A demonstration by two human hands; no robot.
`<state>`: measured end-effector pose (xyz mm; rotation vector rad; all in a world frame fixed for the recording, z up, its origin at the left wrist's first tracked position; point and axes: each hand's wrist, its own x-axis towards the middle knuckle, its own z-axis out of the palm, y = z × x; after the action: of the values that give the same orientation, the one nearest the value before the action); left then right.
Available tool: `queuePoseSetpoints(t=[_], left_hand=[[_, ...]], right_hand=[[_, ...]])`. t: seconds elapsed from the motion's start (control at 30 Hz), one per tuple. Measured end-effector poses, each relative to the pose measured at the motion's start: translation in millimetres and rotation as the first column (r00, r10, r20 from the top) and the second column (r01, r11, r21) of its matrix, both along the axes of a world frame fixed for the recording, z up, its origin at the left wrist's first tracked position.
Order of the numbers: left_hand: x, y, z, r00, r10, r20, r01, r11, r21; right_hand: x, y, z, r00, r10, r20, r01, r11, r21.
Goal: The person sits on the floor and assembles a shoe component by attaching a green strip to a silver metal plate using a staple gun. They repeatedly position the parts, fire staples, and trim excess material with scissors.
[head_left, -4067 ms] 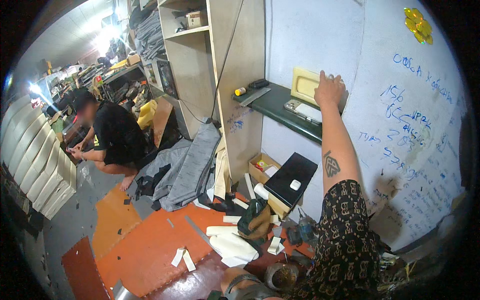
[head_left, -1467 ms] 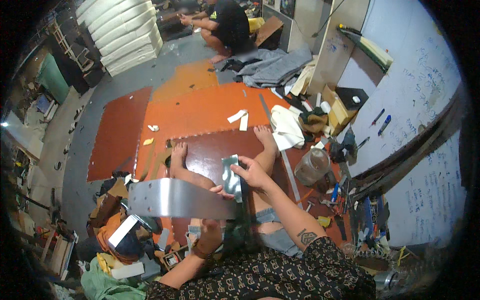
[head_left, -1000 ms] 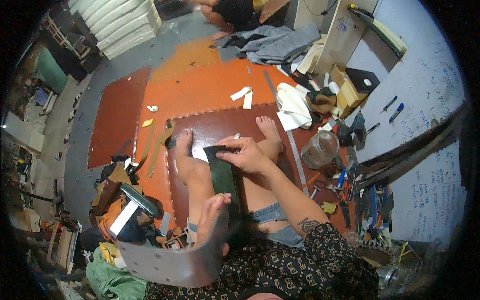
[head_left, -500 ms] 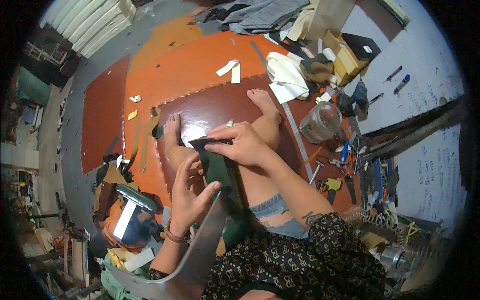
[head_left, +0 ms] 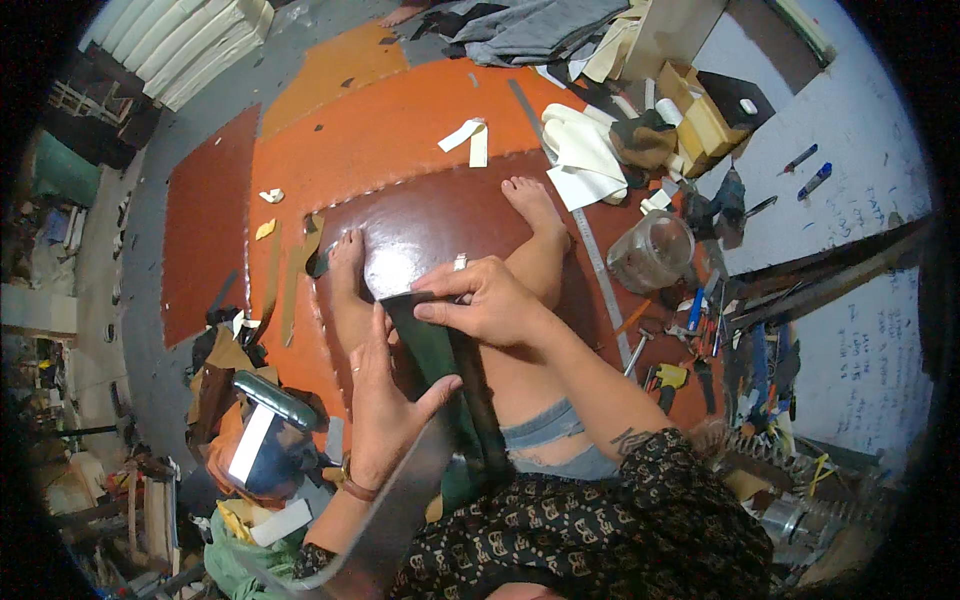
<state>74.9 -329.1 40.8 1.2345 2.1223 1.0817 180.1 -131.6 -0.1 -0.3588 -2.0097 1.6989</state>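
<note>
A long dark green strip of leather-like sheet (head_left: 430, 345) runs from between my hands down to my lap. Its far end is pinched between the thumb and fingers of my right hand (head_left: 490, 300), which wears a ring. My left hand (head_left: 388, 405) stands along the strip's left edge, fingers stretched up and thumb spread apart over the green surface. Whether its fingers touch the strip's underside is hidden. A blurred grey curved band (head_left: 385, 510) crosses in front of my left forearm.
Orange and dark red sheets (head_left: 450, 195) cover the floor. At right lie a metal ruler (head_left: 600, 265), a clear jar (head_left: 650, 250), cream material (head_left: 580, 150) and several scattered tools (head_left: 690, 330). A yellow box (head_left: 705, 130) stands farther back. Left holds a dark rounded object (head_left: 270, 445) among scraps.
The left fingers have straightened upward along the strip, and the thumb has moved right over it. My right hand keeps its pinch, slightly nearer. The grey band has swung lower.
</note>
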Motion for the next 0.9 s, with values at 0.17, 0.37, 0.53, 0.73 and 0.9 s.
queuePoseSetpoints(t=[0.17, 0.37, 0.53, 0.73, 0.9], left_hand=[[-9, 13, 12, 0.985, -0.097, -0.14, 0.08, 0.989, -0.127], [-25, 36, 6, 0.949, -0.28, -0.144, 0.281, 0.96, -0.014], [-20, 33, 17, 0.979, -0.202, 0.042, 0.204, 0.978, -0.041], [-27, 38, 11, 0.962, -0.27, 0.041, 0.273, 0.958, -0.085], [-21, 41, 19, 0.962, -0.273, -0.01, 0.272, 0.961, -0.055]], right_hand=[[-11, 6, -14, 0.98, 0.145, -0.138, -0.164, 0.977, -0.136], [10, 21, -9, 0.999, 0.009, 0.042, -0.004, 0.994, -0.107], [135, 91, -54, 0.412, -0.807, 0.423, 0.42, 0.58, 0.698], [268, 149, -165, 0.096, -0.898, 0.429, 0.15, 0.439, 0.886], [243, 209, -129, -0.016, -0.886, 0.464, 0.29, 0.44, 0.85]])
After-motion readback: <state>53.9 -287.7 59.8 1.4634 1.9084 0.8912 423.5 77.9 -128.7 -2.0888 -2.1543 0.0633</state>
